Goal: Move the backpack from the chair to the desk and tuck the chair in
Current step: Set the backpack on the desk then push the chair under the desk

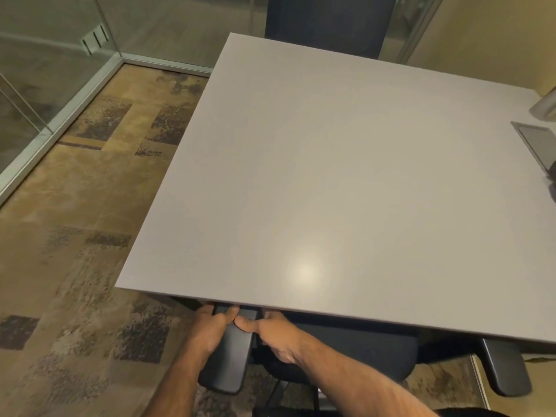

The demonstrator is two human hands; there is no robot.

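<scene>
A black office chair (355,353) sits partly under the near edge of the grey desk (346,182). Both hands grip its left armrest (228,365). My left hand (210,326) wraps the armrest's left side, thumb on top. My right hand (270,335) holds its right side, thumb touching the left thumb. The chair's right armrest (505,368) sticks out from under the desk at the lower right. A dark shape at the desk's right edge (552,179) is cut off by the frame; I cannot tell whether it is the backpack.
A second dark chair (328,22) stands at the desk's far side. A grey flat panel (538,142) lies near the desk's right edge, a pale object (546,106) behind it. Glass partitions (54,70) bound the patterned carpet (75,251) on the left.
</scene>
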